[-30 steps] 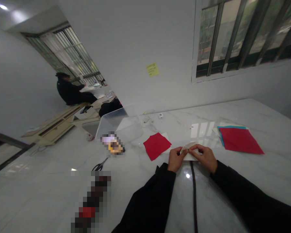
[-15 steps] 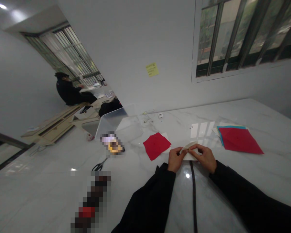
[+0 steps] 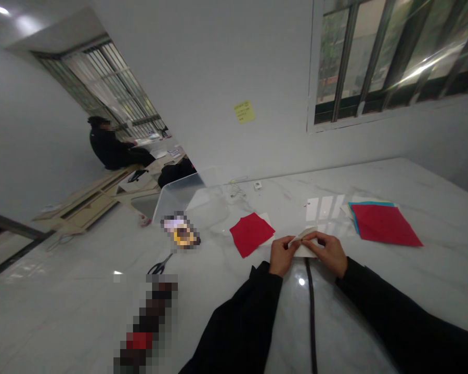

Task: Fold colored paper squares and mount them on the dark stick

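A cream-white sheet (image 3: 306,252), which looks like paper or thin felt, is pinched between both hands just above the marble-patterned table. My left hand (image 3: 282,256) grips its left part, and my right hand (image 3: 331,253) grips its right part. The fingertips almost meet at the sheet's middle, where a fold or peak stands up. What lies right under the fingertips is hidden. Beside my left hand lies a red sheet (image 3: 251,234) with a pale piece partly under it. A dark strap or cord (image 3: 311,317) runs from below the cream sheet toward me.
To the right lies a stack of coloured sheets (image 3: 386,223), red on top. Scissors (image 3: 158,267) rest on the left, near blurred-out items. A clear plastic bin (image 3: 179,195) stands behind them. A yellow note (image 3: 244,111) hangs on the wall. A person (image 3: 109,145) sits far left.
My hands and the cream sheet keep nearly the same place and pose. The view has shifted very slightly. The seated person's arm is a little lower.
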The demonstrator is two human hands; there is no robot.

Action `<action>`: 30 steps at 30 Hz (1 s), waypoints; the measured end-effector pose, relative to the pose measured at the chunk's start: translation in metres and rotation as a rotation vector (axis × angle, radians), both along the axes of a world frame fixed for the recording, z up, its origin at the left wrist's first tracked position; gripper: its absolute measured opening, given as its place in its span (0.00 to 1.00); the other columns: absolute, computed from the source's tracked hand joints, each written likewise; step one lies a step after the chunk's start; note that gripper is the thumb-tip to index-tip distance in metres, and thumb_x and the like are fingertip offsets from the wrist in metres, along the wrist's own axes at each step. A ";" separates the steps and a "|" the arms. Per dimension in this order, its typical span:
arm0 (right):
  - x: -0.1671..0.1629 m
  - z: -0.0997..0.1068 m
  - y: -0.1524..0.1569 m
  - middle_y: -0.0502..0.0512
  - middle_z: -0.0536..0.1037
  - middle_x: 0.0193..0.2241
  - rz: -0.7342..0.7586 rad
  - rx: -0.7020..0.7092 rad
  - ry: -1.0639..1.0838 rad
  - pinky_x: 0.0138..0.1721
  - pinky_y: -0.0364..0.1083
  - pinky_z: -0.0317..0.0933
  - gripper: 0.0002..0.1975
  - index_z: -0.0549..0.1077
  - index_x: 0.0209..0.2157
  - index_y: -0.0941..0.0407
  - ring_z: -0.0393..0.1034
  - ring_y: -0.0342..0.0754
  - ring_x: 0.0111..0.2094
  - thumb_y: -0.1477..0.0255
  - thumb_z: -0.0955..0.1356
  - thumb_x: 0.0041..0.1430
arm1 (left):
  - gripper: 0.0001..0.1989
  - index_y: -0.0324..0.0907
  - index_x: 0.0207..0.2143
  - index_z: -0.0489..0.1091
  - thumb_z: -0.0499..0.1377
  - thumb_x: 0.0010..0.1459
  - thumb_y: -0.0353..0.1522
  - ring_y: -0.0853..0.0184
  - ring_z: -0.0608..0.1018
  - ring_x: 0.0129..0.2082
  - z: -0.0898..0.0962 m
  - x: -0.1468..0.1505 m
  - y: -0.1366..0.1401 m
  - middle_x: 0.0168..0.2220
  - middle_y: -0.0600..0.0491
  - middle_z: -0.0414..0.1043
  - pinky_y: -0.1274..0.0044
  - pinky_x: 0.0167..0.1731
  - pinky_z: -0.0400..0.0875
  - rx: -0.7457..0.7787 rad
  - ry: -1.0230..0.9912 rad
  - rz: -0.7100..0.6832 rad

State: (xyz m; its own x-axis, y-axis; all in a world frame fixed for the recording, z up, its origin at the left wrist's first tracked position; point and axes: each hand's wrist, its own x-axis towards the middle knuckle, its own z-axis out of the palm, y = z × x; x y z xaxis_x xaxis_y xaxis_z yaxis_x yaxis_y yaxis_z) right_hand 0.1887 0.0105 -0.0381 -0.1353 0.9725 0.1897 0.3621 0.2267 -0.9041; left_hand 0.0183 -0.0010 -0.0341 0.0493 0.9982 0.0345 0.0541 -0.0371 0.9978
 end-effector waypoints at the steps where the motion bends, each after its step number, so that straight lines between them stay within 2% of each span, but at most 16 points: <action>1: 0.000 0.000 0.000 0.54 0.82 0.32 -0.004 0.000 0.002 0.35 0.49 0.63 0.16 0.79 0.33 0.54 0.72 0.51 0.30 0.56 0.69 0.57 | 0.21 0.35 0.36 0.80 0.63 0.53 0.45 0.66 0.73 0.29 0.000 0.000 0.000 0.31 0.50 0.78 0.77 0.30 0.64 -0.004 -0.002 0.001; 8: 0.000 0.002 -0.002 0.53 0.80 0.29 0.004 0.005 0.008 0.33 0.48 0.64 0.16 0.78 0.32 0.54 0.72 0.50 0.28 0.55 0.69 0.57 | 0.21 0.35 0.35 0.79 0.63 0.53 0.46 0.67 0.72 0.28 -0.001 0.000 0.000 0.28 0.51 0.76 0.78 0.28 0.63 -0.006 0.011 -0.005; 10: -0.001 0.003 -0.003 0.54 0.81 0.32 -0.011 0.000 0.044 0.36 0.49 0.66 0.16 0.77 0.33 0.54 0.73 0.51 0.31 0.55 0.69 0.56 | 0.22 0.35 0.35 0.79 0.63 0.53 0.46 0.67 0.72 0.28 -0.001 0.000 0.000 0.28 0.51 0.76 0.78 0.28 0.62 -0.016 -0.002 -0.014; 12: -0.003 0.004 -0.004 0.56 0.81 0.37 -0.024 -0.019 0.141 0.37 0.50 0.69 0.18 0.75 0.39 0.54 0.76 0.53 0.35 0.55 0.71 0.55 | 0.22 0.35 0.35 0.79 0.64 0.52 0.47 0.66 0.73 0.28 0.000 0.000 0.000 0.29 0.51 0.77 0.77 0.27 0.63 -0.037 -0.026 -0.017; 14: -0.005 0.005 -0.005 0.59 0.81 0.42 -0.024 -0.051 0.265 0.38 0.50 0.71 0.29 0.69 0.53 0.53 0.77 0.55 0.40 0.55 0.72 0.53 | 0.23 0.34 0.37 0.78 0.65 0.51 0.47 0.65 0.74 0.29 0.001 0.001 0.000 0.30 0.50 0.78 0.76 0.29 0.66 -0.053 -0.049 -0.014; 15: -0.005 0.006 -0.005 0.59 0.80 0.44 -0.013 -0.070 0.319 0.38 0.50 0.72 0.36 0.63 0.59 0.53 0.77 0.56 0.42 0.56 0.73 0.52 | 0.23 0.34 0.38 0.78 0.65 0.50 0.46 0.64 0.75 0.29 0.002 0.001 0.000 0.31 0.49 0.78 0.76 0.30 0.67 -0.054 -0.059 -0.014; 17: -0.004 0.007 -0.004 0.60 0.81 0.44 0.023 -0.106 0.381 0.38 0.51 0.73 0.46 0.52 0.66 0.53 0.77 0.56 0.43 0.56 0.74 0.51 | 0.23 0.34 0.40 0.78 0.65 0.51 0.45 0.63 0.76 0.31 0.004 0.002 -0.001 0.34 0.48 0.79 0.75 0.32 0.69 -0.047 -0.076 -0.017; 18: -0.003 0.007 -0.003 0.60 0.81 0.44 0.044 -0.120 0.383 0.39 0.52 0.73 0.46 0.54 0.66 0.54 0.78 0.57 0.43 0.56 0.74 0.50 | 0.23 0.34 0.41 0.78 0.65 0.51 0.44 0.63 0.77 0.32 0.004 0.002 -0.001 0.35 0.47 0.79 0.74 0.33 0.69 -0.042 -0.081 -0.019; 19: -0.002 0.007 -0.002 0.60 0.81 0.44 0.065 -0.132 0.368 0.41 0.52 0.73 0.42 0.60 0.63 0.55 0.78 0.57 0.43 0.56 0.74 0.50 | 0.23 0.34 0.42 0.77 0.66 0.51 0.44 0.63 0.77 0.33 0.005 0.002 -0.002 0.36 0.47 0.80 0.74 0.34 0.70 -0.039 -0.085 -0.021; 21: 0.002 0.007 0.002 0.60 0.82 0.42 0.106 -0.153 0.305 0.44 0.54 0.72 0.29 0.73 0.51 0.58 0.78 0.58 0.42 0.56 0.74 0.50 | 0.22 0.35 0.43 0.76 0.66 0.51 0.43 0.62 0.78 0.34 0.006 0.003 -0.002 0.38 0.46 0.79 0.74 0.35 0.71 -0.036 -0.094 -0.035; 22: 0.005 0.006 0.004 0.61 0.82 0.40 0.126 -0.166 0.273 0.45 0.54 0.71 0.24 0.76 0.44 0.58 0.78 0.58 0.41 0.56 0.74 0.51 | 0.22 0.35 0.43 0.76 0.66 0.51 0.43 0.63 0.78 0.34 0.007 0.003 -0.002 0.38 0.46 0.79 0.74 0.35 0.71 -0.034 -0.099 -0.048; 25: 0.015 0.005 0.015 0.61 0.83 0.37 0.125 -0.226 0.273 0.41 0.55 0.72 0.22 0.79 0.38 0.59 0.78 0.59 0.38 0.55 0.74 0.50 | 0.23 0.36 0.44 0.73 0.65 0.52 0.44 0.65 0.78 0.32 0.010 0.002 0.000 0.36 0.46 0.79 0.74 0.35 0.72 -0.043 -0.115 -0.066; 27: 0.026 0.004 0.024 0.61 0.83 0.38 0.035 -0.263 0.364 0.39 0.55 0.73 0.23 0.79 0.39 0.59 0.78 0.59 0.38 0.54 0.74 0.48 | 0.23 0.36 0.45 0.72 0.62 0.54 0.46 0.67 0.77 0.29 0.013 0.000 0.001 0.34 0.47 0.78 0.75 0.32 0.72 -0.050 -0.098 -0.030; 30: 0.046 0.002 0.037 0.60 0.82 0.42 -0.100 -0.279 0.533 0.41 0.55 0.74 0.23 0.78 0.40 0.55 0.78 0.59 0.42 0.54 0.75 0.47 | 0.22 0.40 0.44 0.73 0.59 0.56 0.47 0.68 0.75 0.27 0.016 -0.001 0.000 0.32 0.50 0.77 0.76 0.30 0.69 0.000 0.101 0.047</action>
State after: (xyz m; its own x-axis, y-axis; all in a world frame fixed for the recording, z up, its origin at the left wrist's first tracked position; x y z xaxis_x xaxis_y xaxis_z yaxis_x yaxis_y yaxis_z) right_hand 0.2345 0.0473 -0.0357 0.0031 0.9983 -0.0574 -0.1492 -0.0563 -0.9872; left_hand 0.0171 -0.0012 -0.0176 0.0060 0.9995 0.0313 0.1564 -0.0318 0.9872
